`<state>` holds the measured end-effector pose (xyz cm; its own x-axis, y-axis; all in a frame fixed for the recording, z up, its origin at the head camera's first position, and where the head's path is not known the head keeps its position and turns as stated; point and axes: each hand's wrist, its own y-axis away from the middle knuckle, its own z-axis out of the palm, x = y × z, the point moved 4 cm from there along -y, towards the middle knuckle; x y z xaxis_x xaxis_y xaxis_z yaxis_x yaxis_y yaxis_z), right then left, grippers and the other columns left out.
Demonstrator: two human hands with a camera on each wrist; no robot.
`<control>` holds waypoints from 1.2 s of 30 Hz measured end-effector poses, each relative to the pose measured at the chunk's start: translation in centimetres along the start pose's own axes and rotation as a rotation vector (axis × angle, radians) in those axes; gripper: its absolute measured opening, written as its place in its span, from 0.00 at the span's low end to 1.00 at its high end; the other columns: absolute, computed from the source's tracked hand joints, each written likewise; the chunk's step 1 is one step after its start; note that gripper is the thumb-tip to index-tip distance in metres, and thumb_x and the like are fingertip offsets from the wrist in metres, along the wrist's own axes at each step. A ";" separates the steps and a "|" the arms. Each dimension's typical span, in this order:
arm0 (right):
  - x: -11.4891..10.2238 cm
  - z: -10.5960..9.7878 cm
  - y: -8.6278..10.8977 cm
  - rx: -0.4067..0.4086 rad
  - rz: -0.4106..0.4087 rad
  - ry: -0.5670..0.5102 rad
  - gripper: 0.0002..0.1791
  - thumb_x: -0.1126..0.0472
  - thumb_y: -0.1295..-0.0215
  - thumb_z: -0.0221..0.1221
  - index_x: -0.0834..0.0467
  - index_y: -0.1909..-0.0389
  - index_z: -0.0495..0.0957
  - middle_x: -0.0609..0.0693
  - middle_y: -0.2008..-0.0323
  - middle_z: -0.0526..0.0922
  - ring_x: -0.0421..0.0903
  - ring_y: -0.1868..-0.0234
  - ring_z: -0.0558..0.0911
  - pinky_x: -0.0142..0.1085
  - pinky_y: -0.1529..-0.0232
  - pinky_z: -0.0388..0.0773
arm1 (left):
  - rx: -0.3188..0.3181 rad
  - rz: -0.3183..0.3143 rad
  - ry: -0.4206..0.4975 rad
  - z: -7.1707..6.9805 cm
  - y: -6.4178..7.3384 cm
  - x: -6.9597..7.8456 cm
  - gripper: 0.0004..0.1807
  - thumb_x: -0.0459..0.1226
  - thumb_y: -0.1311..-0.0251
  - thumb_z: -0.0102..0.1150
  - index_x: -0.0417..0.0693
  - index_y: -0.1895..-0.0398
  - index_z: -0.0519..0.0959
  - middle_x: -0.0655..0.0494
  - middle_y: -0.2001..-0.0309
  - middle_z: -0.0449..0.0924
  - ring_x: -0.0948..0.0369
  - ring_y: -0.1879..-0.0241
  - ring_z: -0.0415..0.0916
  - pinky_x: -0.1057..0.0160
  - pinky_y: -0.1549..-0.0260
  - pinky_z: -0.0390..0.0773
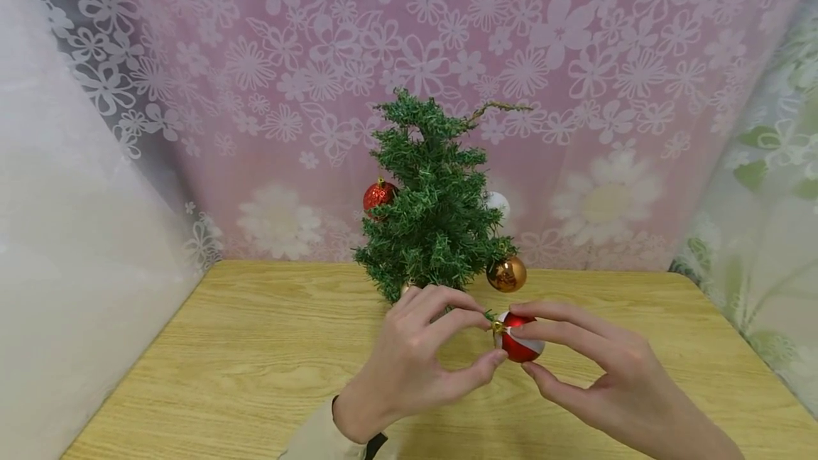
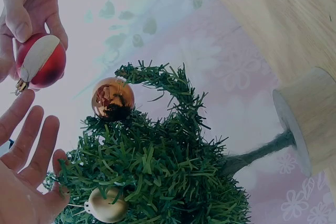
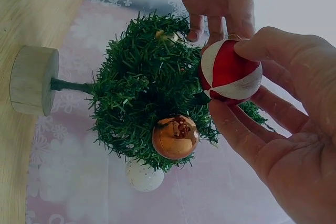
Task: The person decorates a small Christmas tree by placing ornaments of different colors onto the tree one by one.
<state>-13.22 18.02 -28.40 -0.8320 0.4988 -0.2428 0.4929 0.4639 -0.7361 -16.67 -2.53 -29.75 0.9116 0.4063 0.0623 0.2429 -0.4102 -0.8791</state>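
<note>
A red and white striped bauble with a gold cap is held up in front of a small artificial Christmas tree. My right hand grips its round side between thumb and fingers. At the cap, the thumb and index finger of my left hand close in from both sides and pinch it. The other left fingers are spread in the left wrist view. Near the hands, a shiny copper bauble hangs from the tree's lower right, and a pale gold bauble hangs among the branches.
A glittery red bauble hangs on the tree's left, a white bauble on the other side. The tree stands on a round wooden base upon a wood-grain table. Flowered curtains surround the table.
</note>
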 end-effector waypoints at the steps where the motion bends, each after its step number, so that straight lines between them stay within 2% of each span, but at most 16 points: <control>1: 0.0 0.0 0.0 0.001 -0.005 0.001 0.21 0.43 0.27 0.57 0.50 0.44 0.84 0.46 0.44 0.85 0.32 0.50 0.85 0.18 0.51 0.79 | -0.001 -0.003 0.000 0.0 0.0 0.0 0.09 0.47 0.42 0.72 0.56 0.63 0.85 0.63 0.58 0.83 0.68 0.59 0.80 0.73 0.59 0.71; 9: 0.2 0.1 0.2 0.005 -0.016 0.009 0.20 0.43 0.27 0.57 0.50 0.44 0.84 0.47 0.46 0.85 0.33 0.52 0.86 0.18 0.52 0.79 | 0.012 -0.004 -0.007 0.1 0.1 -0.1 0.03 0.38 0.42 0.70 0.55 0.65 0.87 0.62 0.57 0.85 0.65 0.60 0.81 0.71 0.61 0.72; 17: 0.2 0.4 0.3 0.017 -0.019 -0.041 0.16 0.44 0.29 0.58 0.47 0.50 0.84 0.47 0.49 0.82 0.34 0.53 0.81 0.18 0.53 0.78 | 0.111 0.000 0.037 -0.6 0.0 -0.5 0.04 0.35 0.35 0.62 0.54 0.66 0.85 0.58 0.57 0.85 0.63 0.60 0.81 0.67 0.60 0.76; 19: 0.1 0.5 0.3 0.013 -0.028 -0.079 0.11 0.54 0.33 0.66 0.48 0.51 0.84 0.47 0.49 0.81 0.35 0.53 0.80 0.19 0.53 0.77 | 0.120 -0.001 0.040 -0.7 0.0 -0.4 0.05 0.36 0.34 0.61 0.53 0.66 0.85 0.58 0.58 0.85 0.64 0.59 0.81 0.67 0.60 0.76; 20: 0.0 0.6 0.3 0.000 -0.016 -0.093 0.13 0.59 0.37 0.69 0.47 0.52 0.83 0.47 0.48 0.80 0.35 0.52 0.80 0.19 0.53 0.77 | 0.120 -0.002 0.039 -0.7 0.0 -0.4 0.05 0.36 0.34 0.61 0.53 0.66 0.85 0.59 0.58 0.85 0.64 0.59 0.81 0.67 0.59 0.76; 24: -0.2 1.0 0.1 -0.043 0.037 -0.171 0.30 0.79 0.54 0.67 0.49 0.53 0.78 0.43 0.52 0.80 0.34 0.57 0.79 0.21 0.60 0.76 | 0.126 0.002 0.026 -0.5 0.0 -0.3 0.05 0.36 0.34 0.61 0.53 0.66 0.86 0.59 0.58 0.85 0.64 0.60 0.81 0.67 0.59 0.76; 28: -0.1 1.7 0.0 -0.024 0.091 -0.232 0.22 0.79 0.43 0.64 0.51 0.57 0.75 0.40 0.61 0.79 0.32 0.67 0.77 0.21 0.70 0.74 | 0.131 0.012 0.018 -0.4 0.0 -0.1 0.05 0.37 0.34 0.61 0.54 0.67 0.85 0.60 0.58 0.84 0.65 0.60 0.80 0.67 0.62 0.75; 30: 0.1 2.1 -0.1 0.003 0.101 -0.235 0.15 0.75 0.37 0.64 0.53 0.60 0.75 0.40 0.64 0.79 0.31 0.71 0.75 0.20 0.74 0.72 | 0.134 0.016 0.022 -0.3 0.0 0.0 0.05 0.36 0.35 0.61 0.53 0.67 0.85 0.60 0.58 0.84 0.65 0.61 0.80 0.67 0.64 0.74; 33: 0.2 2.5 -0.2 0.023 0.104 -0.227 0.14 0.73 0.37 0.66 0.53 0.58 0.77 0.42 0.66 0.83 0.31 0.72 0.78 0.20 0.74 0.73 | 0.136 0.016 0.032 -0.3 0.0 0.1 0.04 0.36 0.36 0.62 0.53 0.67 0.85 0.59 0.58 0.84 0.65 0.60 0.80 0.66 0.64 0.73; 36: 0.1 2.6 -0.5 0.015 0.097 -0.198 0.19 0.74 0.39 0.68 0.49 0.55 0.80 0.41 0.64 0.85 0.29 0.71 0.79 0.20 0.71 0.75 | 0.133 0.009 0.035 -0.3 -0.1 0.2 0.04 0.36 0.36 0.62 0.53 0.66 0.85 0.59 0.58 0.84 0.65 0.61 0.79 0.66 0.64 0.73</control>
<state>-14.24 15.97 -29.69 -0.8155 0.3866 -0.4308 0.5703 0.4090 -0.7124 -16.44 -2.67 -29.56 0.9252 0.3734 0.0684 0.1906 -0.3011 -0.9343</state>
